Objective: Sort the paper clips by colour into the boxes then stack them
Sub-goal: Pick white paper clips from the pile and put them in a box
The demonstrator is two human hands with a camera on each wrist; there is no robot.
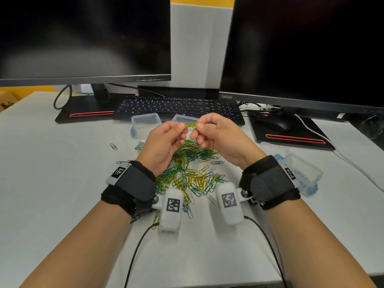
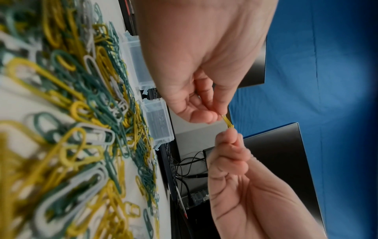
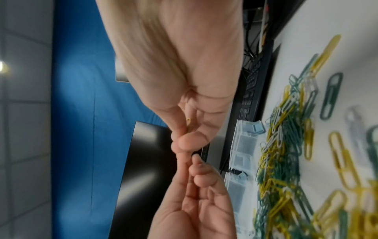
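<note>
Left hand: the left hand [image 1: 161, 142] is up above the table, thumb and fingertip nipping one end of a bunch of yellow wire paper clips [image 1: 190, 125]
Right hand: the right hand [image 1: 220, 138] pinches the other end; the clips bridge the two hands
Pile: a mixed heap of yellow, green and white paper clips [image 1: 187, 169] lies on the white table [image 1: 62, 173] below the hands
Boxes: two clear plastic boxes [image 1: 146, 120] sit open beyond the heap; a third clear box [image 1: 304, 173] lies behind the right wrist

Two dark monitors [image 1: 83, 36] [image 1: 307, 48], a black keyboard [image 1: 176, 108] and a mouse [image 1: 272, 123] stand on the white desk [image 1: 52, 173]
</note>
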